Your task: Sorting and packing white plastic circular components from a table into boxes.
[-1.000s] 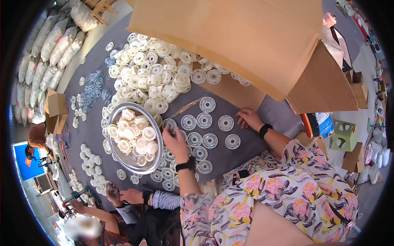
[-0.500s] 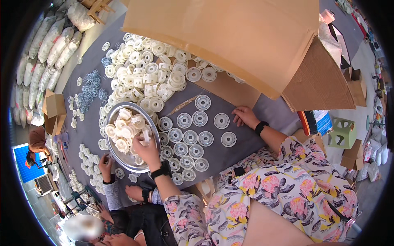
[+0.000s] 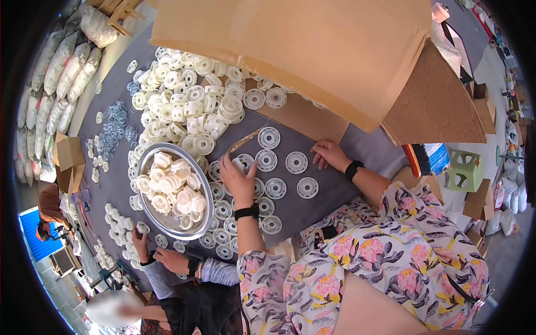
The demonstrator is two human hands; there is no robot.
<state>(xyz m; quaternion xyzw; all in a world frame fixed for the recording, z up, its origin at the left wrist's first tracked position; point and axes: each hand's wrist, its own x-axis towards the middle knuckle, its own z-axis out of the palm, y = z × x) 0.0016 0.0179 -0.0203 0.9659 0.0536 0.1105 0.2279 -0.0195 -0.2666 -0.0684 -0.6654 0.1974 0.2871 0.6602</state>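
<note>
My left hand (image 3: 239, 180) reaches over the rows of flat white discs. Its fingers and thumb curve round either side of one white disc (image 3: 244, 161); whatever the fingers hold is hidden under them. Left of it stands an oval metal bowl (image 3: 210, 215), heaped with cream-coloured spool-like plastic parts (image 3: 170, 187). My right hand (image 3: 329, 156) rests on the dark table cover, fingers loosely bent and apart, with nothing seen in them. Close to it lie two separate white discs, one upper (image 3: 296, 162) and one lower (image 3: 307, 188).
A large pile of white ring parts (image 3: 184, 100) lies behind the bowl, under a big cardboard box (image 3: 290, 33). Blue-grey rings (image 3: 114, 123) are heaped at left. A co-worker's hands (image 3: 170, 260) work among small white parts below the bowl. A green stool (image 3: 466, 169) stands at right.
My left hand has left the bowl, where it pinched a cream part, and moved right onto the discs. The co-worker's hands have come closer together. My right hand stays put.
</note>
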